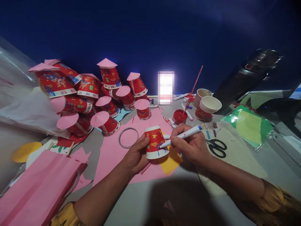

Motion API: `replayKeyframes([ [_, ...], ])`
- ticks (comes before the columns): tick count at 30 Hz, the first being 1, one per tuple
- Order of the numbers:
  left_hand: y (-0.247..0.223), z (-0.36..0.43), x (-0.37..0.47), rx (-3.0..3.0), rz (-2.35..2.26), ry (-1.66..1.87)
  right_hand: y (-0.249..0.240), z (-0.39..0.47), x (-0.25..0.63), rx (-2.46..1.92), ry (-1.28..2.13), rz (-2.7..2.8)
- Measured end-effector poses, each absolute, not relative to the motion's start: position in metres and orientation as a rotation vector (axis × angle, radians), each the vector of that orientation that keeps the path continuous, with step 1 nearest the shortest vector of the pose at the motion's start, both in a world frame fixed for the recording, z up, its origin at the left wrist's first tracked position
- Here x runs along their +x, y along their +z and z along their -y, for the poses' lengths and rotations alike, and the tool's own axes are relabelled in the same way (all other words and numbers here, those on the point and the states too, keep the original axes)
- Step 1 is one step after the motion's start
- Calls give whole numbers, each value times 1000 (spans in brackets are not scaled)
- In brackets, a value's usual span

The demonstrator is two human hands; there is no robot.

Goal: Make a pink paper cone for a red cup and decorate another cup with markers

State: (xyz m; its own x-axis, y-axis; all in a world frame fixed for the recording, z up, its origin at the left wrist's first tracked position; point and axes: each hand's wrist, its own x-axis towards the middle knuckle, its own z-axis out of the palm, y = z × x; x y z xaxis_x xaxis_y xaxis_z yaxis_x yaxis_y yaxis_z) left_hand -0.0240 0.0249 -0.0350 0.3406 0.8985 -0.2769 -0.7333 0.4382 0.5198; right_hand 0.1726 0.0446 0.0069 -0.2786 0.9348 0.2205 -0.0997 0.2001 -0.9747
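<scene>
My left hand (137, 153) is closed round the left side of a red paper cup (155, 139), which is upside down with its white rim at the bottom. Gold stars and swirls decorate the cup, and fresh-looking blue lines run near its rim. Between the fingers of my right hand (191, 144) is a white marker (183, 135) with a blue end; its tip touches or nearly touches the blue lines. Pink paper (113, 163) and a yellow piece (172, 160) lie beneath the cup.
Many red cups with pink cone tops (109, 73) are piled at the left. A tape ring (128, 137) lies on the pink paper. To the right are a red paint pot (180, 116), stacked cups (209, 106), black scissors (217, 148) and a dark bottle (246, 75).
</scene>
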Motion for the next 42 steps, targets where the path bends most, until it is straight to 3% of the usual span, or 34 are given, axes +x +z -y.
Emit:
replayKeyframes([
  [42,-36,-24,-26,342,-609,1079,9,-45,176,-894,1228,1623],
])
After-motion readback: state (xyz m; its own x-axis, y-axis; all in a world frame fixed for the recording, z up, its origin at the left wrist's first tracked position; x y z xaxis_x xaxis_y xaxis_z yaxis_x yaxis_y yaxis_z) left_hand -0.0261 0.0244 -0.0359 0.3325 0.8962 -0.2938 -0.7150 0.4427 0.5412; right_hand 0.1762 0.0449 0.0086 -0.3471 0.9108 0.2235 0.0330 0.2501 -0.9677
